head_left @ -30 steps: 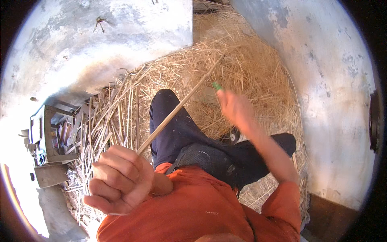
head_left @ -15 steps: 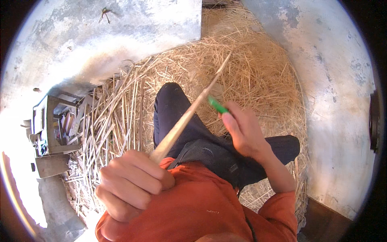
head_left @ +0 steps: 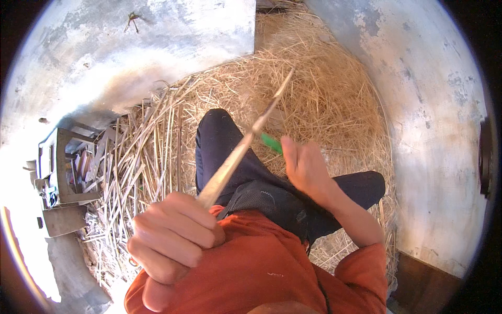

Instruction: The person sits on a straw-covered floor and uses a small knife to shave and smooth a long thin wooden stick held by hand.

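Observation:
My left hand [head_left: 170, 235] is closed around the thick lower end of a long pale wooden stick [head_left: 226, 172]. The stick slants away to the upper right, narrowing to a thin tip over the straw, with a knot-like bump and a darker stretch beyond its middle. In my right hand [head_left: 308, 167], fingers wrapped, is a green-handled knife [head_left: 272, 143]. Its front end meets the stick just below the bump; the blade itself hardly shows. Both hands are above my lap, where my dark trousers [head_left: 222, 138] and orange shirt [head_left: 272, 261] show.
Loose straw [head_left: 334, 99] covers the floor around my crossed legs. Long dry stalks [head_left: 141, 157] lie in a heap at the left, beside a wooden box frame [head_left: 63, 167] with odds and ends inside. Worn whitewashed walls [head_left: 434, 131] stand to the right and far left.
My right hand has drawn the knife slightly left and down, from beside the stick against it. The thumb now lies farther forward along the handle. My left hand keeps its grip.

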Motion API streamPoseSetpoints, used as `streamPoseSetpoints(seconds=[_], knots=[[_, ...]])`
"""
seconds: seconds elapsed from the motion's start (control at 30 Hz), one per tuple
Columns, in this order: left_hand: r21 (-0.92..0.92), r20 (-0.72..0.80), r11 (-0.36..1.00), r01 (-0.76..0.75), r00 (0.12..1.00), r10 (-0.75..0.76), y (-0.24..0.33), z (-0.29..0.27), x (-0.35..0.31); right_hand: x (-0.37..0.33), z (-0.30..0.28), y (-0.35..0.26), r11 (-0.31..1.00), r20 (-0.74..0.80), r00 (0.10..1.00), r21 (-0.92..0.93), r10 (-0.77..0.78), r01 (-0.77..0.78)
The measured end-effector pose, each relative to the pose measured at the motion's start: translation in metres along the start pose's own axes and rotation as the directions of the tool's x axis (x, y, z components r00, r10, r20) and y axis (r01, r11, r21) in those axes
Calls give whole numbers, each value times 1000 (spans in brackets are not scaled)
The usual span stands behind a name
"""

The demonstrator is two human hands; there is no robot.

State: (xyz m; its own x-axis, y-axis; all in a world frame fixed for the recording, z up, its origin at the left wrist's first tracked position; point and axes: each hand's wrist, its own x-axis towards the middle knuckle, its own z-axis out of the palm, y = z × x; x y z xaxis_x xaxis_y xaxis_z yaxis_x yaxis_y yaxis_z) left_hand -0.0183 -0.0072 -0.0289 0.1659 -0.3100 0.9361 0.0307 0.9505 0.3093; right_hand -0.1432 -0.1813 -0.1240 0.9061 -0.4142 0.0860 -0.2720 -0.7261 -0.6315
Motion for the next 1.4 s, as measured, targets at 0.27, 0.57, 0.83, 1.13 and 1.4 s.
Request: streamPoseSetpoints(seconds=[0.27,0.57,0.83,1.13,1.4], knots=[[18,-13,999,-32,999,32,1,-2,-1,-9,7,-7,992,66,990,33,-122,120],[25,-37,998,-60,997,61,-2,1,-4,2,11,-1,992,-41,999,124,-20,25],[42,2,999,-11,1000,10,1,1,-3,8,15,25,995,-88,992,-33,91,-94],[45,9,998,-49,999,49,-2,-1,-3,24,29,41,998,-250,967,-50,-49,38],[113,-109,992,-53,992,66,2,3,-1,26,27,192,788,-255,822,-245,509,-564]])
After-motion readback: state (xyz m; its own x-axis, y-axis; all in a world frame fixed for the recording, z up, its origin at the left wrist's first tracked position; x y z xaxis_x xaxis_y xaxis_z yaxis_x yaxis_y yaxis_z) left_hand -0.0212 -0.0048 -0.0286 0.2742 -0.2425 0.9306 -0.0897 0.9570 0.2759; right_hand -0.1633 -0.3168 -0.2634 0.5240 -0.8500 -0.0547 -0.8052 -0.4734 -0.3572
